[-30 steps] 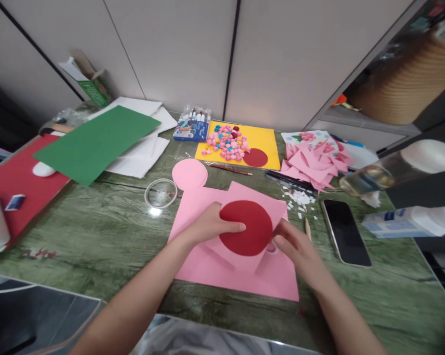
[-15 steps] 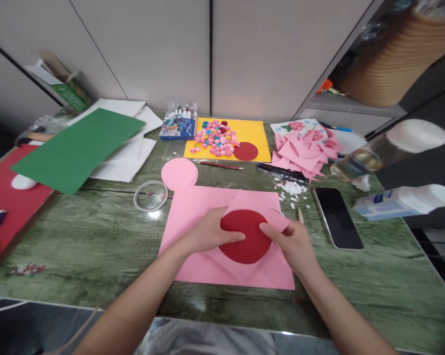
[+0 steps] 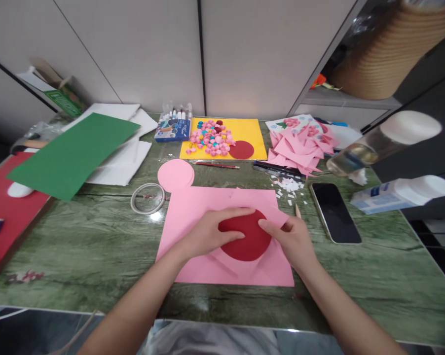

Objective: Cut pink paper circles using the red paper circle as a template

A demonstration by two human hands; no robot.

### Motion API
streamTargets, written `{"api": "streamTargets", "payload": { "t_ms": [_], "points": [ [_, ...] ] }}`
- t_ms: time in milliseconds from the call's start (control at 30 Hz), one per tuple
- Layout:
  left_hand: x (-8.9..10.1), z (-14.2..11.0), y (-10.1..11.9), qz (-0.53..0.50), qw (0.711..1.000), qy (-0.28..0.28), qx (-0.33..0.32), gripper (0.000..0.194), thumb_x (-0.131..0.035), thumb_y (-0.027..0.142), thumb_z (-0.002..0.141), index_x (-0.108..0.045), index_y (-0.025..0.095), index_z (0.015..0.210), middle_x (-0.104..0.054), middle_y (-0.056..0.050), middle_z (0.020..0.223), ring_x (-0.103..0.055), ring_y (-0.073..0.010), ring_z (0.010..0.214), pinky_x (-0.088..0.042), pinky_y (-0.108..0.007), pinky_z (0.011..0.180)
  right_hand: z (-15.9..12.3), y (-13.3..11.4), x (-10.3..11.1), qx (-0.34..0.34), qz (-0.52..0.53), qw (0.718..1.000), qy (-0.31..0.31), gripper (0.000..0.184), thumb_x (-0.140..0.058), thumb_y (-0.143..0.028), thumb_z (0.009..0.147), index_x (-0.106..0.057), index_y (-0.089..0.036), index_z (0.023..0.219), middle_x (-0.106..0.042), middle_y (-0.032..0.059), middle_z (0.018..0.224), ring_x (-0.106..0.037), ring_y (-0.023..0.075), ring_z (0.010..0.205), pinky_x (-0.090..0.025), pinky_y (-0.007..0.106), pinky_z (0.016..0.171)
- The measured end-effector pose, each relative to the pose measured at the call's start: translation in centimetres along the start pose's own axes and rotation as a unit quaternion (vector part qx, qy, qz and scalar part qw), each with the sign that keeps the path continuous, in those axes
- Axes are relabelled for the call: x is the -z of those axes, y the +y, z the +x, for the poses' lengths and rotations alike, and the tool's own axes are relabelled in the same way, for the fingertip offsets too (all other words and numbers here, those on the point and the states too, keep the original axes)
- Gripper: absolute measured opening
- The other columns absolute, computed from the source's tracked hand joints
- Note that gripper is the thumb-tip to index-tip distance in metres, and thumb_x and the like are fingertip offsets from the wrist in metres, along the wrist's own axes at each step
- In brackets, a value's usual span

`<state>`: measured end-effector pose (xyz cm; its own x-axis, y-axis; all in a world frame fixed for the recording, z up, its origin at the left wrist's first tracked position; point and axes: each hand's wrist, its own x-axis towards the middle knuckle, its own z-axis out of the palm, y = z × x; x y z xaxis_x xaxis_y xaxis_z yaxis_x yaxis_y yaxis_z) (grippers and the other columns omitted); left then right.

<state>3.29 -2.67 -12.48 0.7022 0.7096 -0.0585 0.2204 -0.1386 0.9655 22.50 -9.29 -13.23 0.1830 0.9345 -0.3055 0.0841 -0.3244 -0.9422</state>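
A dark red paper circle (image 3: 246, 240) lies on a folded pink sheet (image 3: 193, 212) at the middle of the green table. My left hand (image 3: 207, 231) rests on the circle's left edge, fingers curled over its top and thumb on its face. My right hand (image 3: 292, 239) pinches the circle's right edge together with the pink paper beneath. A pink paper circle (image 3: 175, 175) lies just beyond the sheet's far left corner, beside a clear tape ring (image 3: 147, 198).
A phone (image 3: 335, 212) and a thin wooden stick (image 3: 298, 211) lie to the right. Behind are a yellow sheet (image 3: 252, 130) with pom-poms and a red disc, a marker box (image 3: 172, 129), pink scraps (image 3: 294, 148), two bottles (image 3: 400, 195), green paper (image 3: 72, 153).
The view has shifted slightly. My left fingers have curled further over the top of the red circle, and my right hand has moved up from below the sheet to pinch the circle's right edge.
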Motion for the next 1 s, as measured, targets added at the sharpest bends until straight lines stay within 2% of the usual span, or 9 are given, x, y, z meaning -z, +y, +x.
{"api": "streamTargets", "payload": {
  "t_ms": [167, 400, 467, 600, 700, 767, 833, 900, 1000],
  "points": [
    [0.0, 0.1, 0.0, 0.032, 0.999, 0.015, -0.014, 0.034, -0.064, 0.023, 0.073, -0.066, 0.031, 0.107, -0.066, -0.001, 0.112, -0.061, -0.0201, 0.100, -0.043, -0.036, 0.096, 0.1, 0.2, 0.0, 0.000, -0.005, 1.000, -0.002, 0.026, -0.068, -0.042, 0.071, -0.070, -0.017, 0.080, -0.063, 0.0021, 0.055, -0.064, 0.0246, 0.065, -0.052, 0.034, 0.057],
    [0.0, 0.1, -0.1, -0.004, 1.000, 0.020, 0.017, 0.035, -0.065, 0.022, 0.072, -0.066, 0.030, 0.106, -0.067, -0.002, 0.108, -0.061, -0.0211, 0.098, -0.049, -0.034, 0.086, 0.2, 0.1, 0.1, -0.005, -0.001, 1.000, -0.023, 0.027, -0.064, -0.044, 0.073, -0.063, -0.018, 0.067, -0.062, 0.0021, 0.059, -0.062, 0.0224, 0.066, -0.050, 0.032, 0.058],
    [0.3, 0.1, -0.1, -0.019, 0.999, 0.035, 0.025, 0.035, -0.066, 0.023, 0.071, -0.067, 0.029, 0.105, -0.066, -0.002, 0.111, -0.059, -0.0217, 0.102, -0.049, -0.034, 0.088, 0.4, 0.0, 0.5, 0.028, -0.007, 0.999, -0.025, 0.028, -0.060, -0.044, 0.077, -0.059, -0.019, 0.066, -0.061, 0.0016, 0.062, -0.060, 0.0197, 0.067, -0.048, 0.030, 0.060],
    [1.3, 0.0, -0.1, -0.051, 0.994, 0.088, 0.045, 0.039, -0.070, 0.027, 0.067, -0.067, 0.026, 0.106, -0.064, -0.004, 0.115, -0.057, -0.0240, 0.108, -0.047, -0.034, 0.092, 0.7, -0.8, 1.6, 0.133, -0.059, 0.989, 0.028, 0.021, -0.048, -0.039, 0.086, -0.057, -0.020, 0.083, -0.060, 0.0009, 0.072, -0.057, 0.0158, 0.069, -0.045, 0.027, 0.066],
    [2.1, -0.1, -0.3, -0.097, 0.984, 0.130, 0.080, 0.046, -0.073, 0.030, 0.064, -0.065, 0.023, 0.108, -0.062, -0.007, 0.118, -0.059, -0.0265, 0.103, -0.052, -0.035, 0.083, 0.7, -1.4, 2.1, 0.153, -0.223, 0.963, 0.012, 0.016, -0.053, -0.036, 0.083, -0.056, -0.020, 0.081, -0.059, 0.0006, 0.070, -0.056, 0.0155, 0.065, -0.043, 0.027, 0.062],
    [2.4, -0.2, -0.5, -0.131, 0.975, 0.152, 0.093, 0.050, -0.074, 0.031, 0.062, -0.065, 0.023, 0.110, -0.061, -0.008, 0.119, -0.061, -0.0274, 0.101, -0.054, -0.035, 0.079, 0.7, -1.3, 2.0, 0.159, -0.348, 0.922, -0.056, 0.013, -0.053, -0.032, 0.083, -0.058, -0.020, 0.081, -0.062, 0.0029, 0.076, -0.057, 0.0171, 0.068, -0.043, 0.028, 0.064],
    [2.6, -0.2, -0.7, -0.156, 0.969, 0.168, 0.095, 0.052, -0.075, 0.031, 0.060, -0.065, 0.022, 0.110, -0.061, -0.009, 0.120, -0.061, -0.0277, 0.100, -0.055, -0.034, 0.077, 0.9, -0.6, 1.7, 0.183, -0.434, 0.877, -0.090, 0.014, -0.052, -0.028, 0.082, -0.060, -0.019, 0.088, -0.063, 0.0072, 0.090, -0.059, 0.0204, 0.080, -0.043, 0.031, 0.071],
    [2.6, -0.2, -0.9, -0.177, 0.963, 0.178, 0.094, 0.054, -0.076, 0.030, 0.059, -0.064, 0.022, 0.111, -0.060, -0.009, 0.120, -0.061, -0.0277, 0.100, -0.055, -0.035, 0.076, 1.1, 0.4, 1.4, 0.196, -0.485, 0.849, -0.068, 0.018, -0.052, -0.027, 0.081, -0.060, -0.018, 0.095, -0.062, 0.0100, 0.097, -0.059, 0.0230, 0.086, -0.043, 0.034, 0.076],
    [2.6, -0.1, -0.9, -0.201, 0.959, 0.180, 0.091, 0.055, -0.076, 0.028, 0.059, -0.063, 0.023, 0.112, -0.060, -0.008, 0.121, -0.061, -0.0273, 0.100, -0.055, -0.034, 0.077, 1.3, 1.5, 1.3, 0.163, -0.524, 0.834, -0.061, 0.016, -0.049, -0.028, 0.083, -0.059, -0.018, 0.090, -0.064, 0.0081, 0.084, -0.061, 0.0224, 0.073, -0.042, 0.032, 0.065]
  ]
}}
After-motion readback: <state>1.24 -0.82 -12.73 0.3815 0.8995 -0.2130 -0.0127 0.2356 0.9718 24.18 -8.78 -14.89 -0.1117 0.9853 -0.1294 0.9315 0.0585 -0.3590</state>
